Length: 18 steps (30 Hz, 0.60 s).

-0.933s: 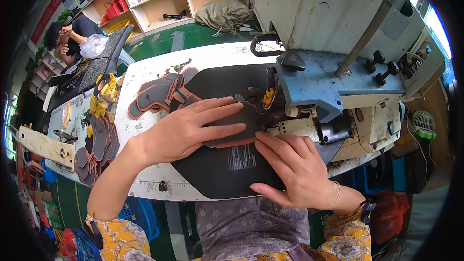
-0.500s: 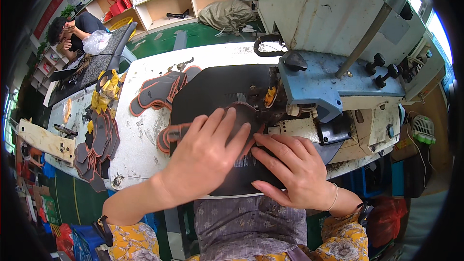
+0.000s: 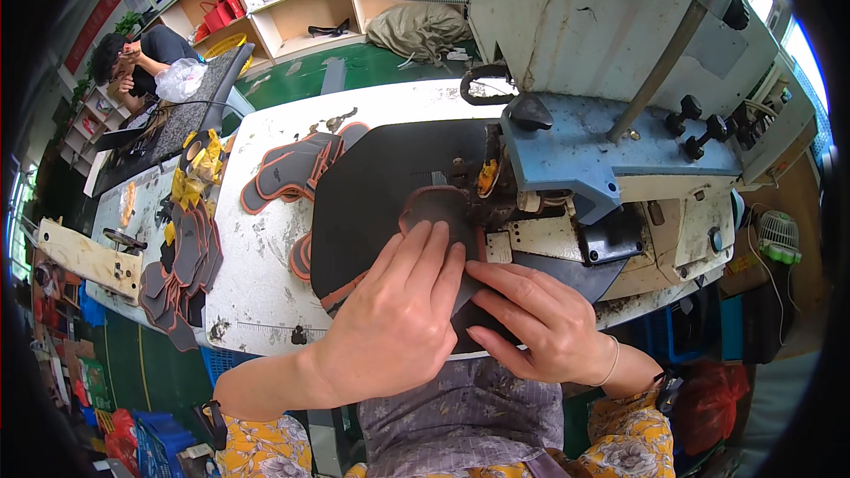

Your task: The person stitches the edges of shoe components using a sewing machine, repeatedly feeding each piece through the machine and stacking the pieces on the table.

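Observation:
On the black work plate [image 3: 363, 177] a dark grey flat piece with an orange-red edge [image 3: 438, 204] lies against the working head of a blue and white machine [image 3: 567, 137]. My left hand [image 3: 398, 301] presses on it from above, its fingers stretched out and close together. Beside it, my right hand [image 3: 544, 319] has its fingertips at the piece's right edge, the fingers straight and the thumb apart. Both hands hide much of the piece. Its other end shows a strip of edging left of my left hand.
Similar grey pieces lie in a stack [image 3: 297, 164] on the white table [image 3: 257, 283], with another pile [image 3: 181, 257] farther left. Yellow wrapping [image 3: 202, 168] stands behind that pile. A person [image 3: 137, 62] sits at a dark bench at the far left. Shelves [image 3: 288, 18] line the back.
My left hand has drawn down toward me, uncovering more of the piece's far end. The piece has turned, its left end swinging nearer to me. My right hand has barely moved.

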Available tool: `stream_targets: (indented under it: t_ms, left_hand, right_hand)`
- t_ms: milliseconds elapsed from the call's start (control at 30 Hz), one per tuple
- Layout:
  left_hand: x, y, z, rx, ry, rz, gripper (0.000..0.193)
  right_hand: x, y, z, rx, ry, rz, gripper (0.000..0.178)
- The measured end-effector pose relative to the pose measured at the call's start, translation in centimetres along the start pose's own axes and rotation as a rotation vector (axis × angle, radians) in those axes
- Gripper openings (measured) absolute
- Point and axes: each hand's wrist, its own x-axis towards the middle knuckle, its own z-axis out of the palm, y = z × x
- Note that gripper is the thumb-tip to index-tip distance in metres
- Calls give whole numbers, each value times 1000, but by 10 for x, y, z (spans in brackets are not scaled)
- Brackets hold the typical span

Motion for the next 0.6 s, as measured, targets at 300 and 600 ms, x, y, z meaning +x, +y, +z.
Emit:
stream_targets:
  t_ms: [300,600]
  left_hand:
    - [6,-15,6,-16,20,22,64]
    - [16,-41,19,-67,61,10,60]
  right_hand:
    - [-1,1,0,-5,21,-20,31]
    - [-4,6,1,-8,60,-71,29]
